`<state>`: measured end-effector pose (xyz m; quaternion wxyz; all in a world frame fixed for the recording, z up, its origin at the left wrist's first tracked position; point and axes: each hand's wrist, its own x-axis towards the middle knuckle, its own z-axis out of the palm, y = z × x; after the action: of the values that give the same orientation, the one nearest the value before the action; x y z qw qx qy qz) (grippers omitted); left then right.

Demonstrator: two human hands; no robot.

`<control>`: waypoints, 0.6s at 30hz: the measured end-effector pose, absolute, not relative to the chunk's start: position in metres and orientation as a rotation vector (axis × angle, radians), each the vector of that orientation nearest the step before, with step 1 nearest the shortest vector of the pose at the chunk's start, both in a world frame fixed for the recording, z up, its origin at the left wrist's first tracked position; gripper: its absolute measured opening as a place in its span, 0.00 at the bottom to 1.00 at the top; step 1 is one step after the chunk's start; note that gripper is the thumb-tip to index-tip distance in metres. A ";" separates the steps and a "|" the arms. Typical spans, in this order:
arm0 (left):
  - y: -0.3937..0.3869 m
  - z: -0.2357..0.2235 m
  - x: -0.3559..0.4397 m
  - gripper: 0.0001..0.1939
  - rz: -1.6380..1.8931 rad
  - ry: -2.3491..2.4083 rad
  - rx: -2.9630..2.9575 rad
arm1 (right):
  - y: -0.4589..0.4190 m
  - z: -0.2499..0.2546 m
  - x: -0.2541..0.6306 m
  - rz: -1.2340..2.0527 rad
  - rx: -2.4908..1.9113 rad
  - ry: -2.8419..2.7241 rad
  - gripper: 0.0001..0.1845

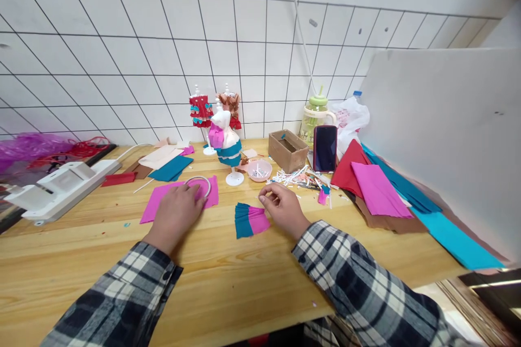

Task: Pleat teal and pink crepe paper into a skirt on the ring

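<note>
Our left hand (179,211) is on the magenta paper sheet (153,205), fingers at the white ring (209,187); can't tell if gripped. Our right hand (285,209): thumb and index together, pinch contents unclear, beside pleated teal-and-magenta paper (244,222) on the wooden table (228,287).

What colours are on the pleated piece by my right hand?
The pleated piece is teal and magenta, seen best in the head view.
</note>
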<state>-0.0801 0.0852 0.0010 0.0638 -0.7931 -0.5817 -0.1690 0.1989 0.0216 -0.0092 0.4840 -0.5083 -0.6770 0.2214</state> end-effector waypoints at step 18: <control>0.020 0.004 0.002 0.13 -0.945 -1.246 -2.922 | 0.008 -0.008 0.187 0.619 -1.145 -1.892 0.02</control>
<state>0.0016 0.0199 0.0044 -0.0864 -0.8784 -0.3746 -0.2840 0.1874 0.0081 -0.0085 0.4102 -0.4549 -0.7513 0.2456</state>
